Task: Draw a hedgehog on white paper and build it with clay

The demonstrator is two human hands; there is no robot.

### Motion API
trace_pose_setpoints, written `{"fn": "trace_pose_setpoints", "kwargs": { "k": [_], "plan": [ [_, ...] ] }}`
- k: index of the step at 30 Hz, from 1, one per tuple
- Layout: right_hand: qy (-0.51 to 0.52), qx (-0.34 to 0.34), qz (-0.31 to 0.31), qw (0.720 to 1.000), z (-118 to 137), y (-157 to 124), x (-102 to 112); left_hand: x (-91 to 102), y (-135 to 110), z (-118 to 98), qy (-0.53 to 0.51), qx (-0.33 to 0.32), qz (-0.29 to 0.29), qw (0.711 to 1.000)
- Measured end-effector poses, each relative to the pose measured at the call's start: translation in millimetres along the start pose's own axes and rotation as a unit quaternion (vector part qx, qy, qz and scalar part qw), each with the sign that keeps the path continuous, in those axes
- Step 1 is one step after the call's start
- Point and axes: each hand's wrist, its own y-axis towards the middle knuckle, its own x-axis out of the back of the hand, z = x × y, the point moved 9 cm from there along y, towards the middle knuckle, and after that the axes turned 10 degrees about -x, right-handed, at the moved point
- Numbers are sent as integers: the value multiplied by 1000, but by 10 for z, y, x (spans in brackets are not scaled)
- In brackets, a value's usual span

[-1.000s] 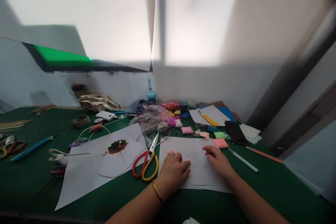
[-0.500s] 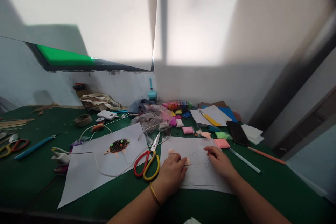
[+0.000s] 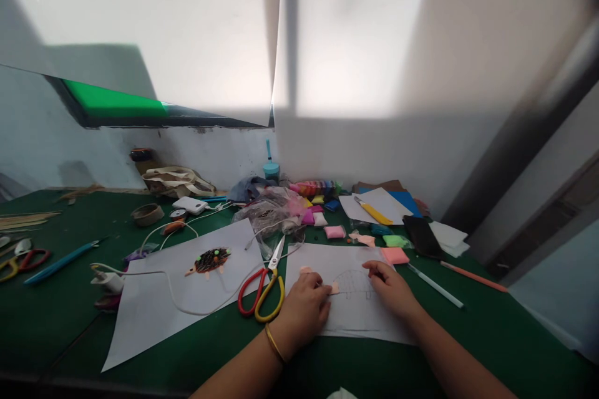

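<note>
A sheet of white paper (image 3: 355, 321) bears a pencil drawing (image 3: 353, 282) of a domed, striped body on short legs. My left hand (image 3: 306, 308), with a gold bangle on the wrist, rests on its left part. Its bent fingers press on a small piece of peach clay (image 3: 335, 287) at the drawing's left end. Another peach lump (image 3: 306, 270) lies just beyond those fingers. At the drawing's upper right rests my right hand (image 3: 393, 290), fingers loosely curved, thumb and forefinger slightly apart with nothing visible between them.
Red-and-yellow scissors (image 3: 269, 290) lie left of my left hand. Farther left, another sheet (image 3: 154, 318) carries a finished-looking hedgehog figure (image 3: 210, 262), crossed by a white cable. Clay packets (image 3: 334, 232), a yellow cutter (image 3: 375, 212), a black phone-like slab (image 3: 422, 237) and pens (image 3: 436, 287) lie behind and right.
My left hand has shifted very slightly left, so a little more of the peach clay shows at its fingertips. My right hand stays in place.
</note>
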Motion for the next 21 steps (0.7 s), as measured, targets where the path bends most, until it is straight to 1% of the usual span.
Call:
{"fn": "trace_pose_setpoints", "kwargs": {
  "k": [6, 10, 12, 14, 16, 17, 19, 21],
  "plan": [
    [-10, 6, 8, 1000, -8, -1, -30, 9, 5, -33, 11, -9, -13, 1000],
    [-12, 8, 10, 1000, -31, 8, -45, 6, -20, -69, 16, -28, -15, 999],
    [-17, 6, 12, 1000, -37, 14, -52, 8, -19, -35, 7, -17, -21, 1000],
    [-22, 2, 11, 1000, -36, 17, -54, 23, 25, 55, -1, 11, -24, 1000],
    [-24, -1, 12, 1000, -25, 16, -57, 57, 142, 183, 13, 42, -15, 999],
    [-24, 0, 12, 1000, -17, 14, -61, 77, 233, 246, 37, 48, 0, 998],
    [-27, -1, 12, 1000, -9, 14, -67, 196, 450, 406, 121, 68, 1, 990],
    [-35, -4, 11, 999, -13, 19, -75, 302, 683, 577, 143, 83, -11, 986]
  ]
}}
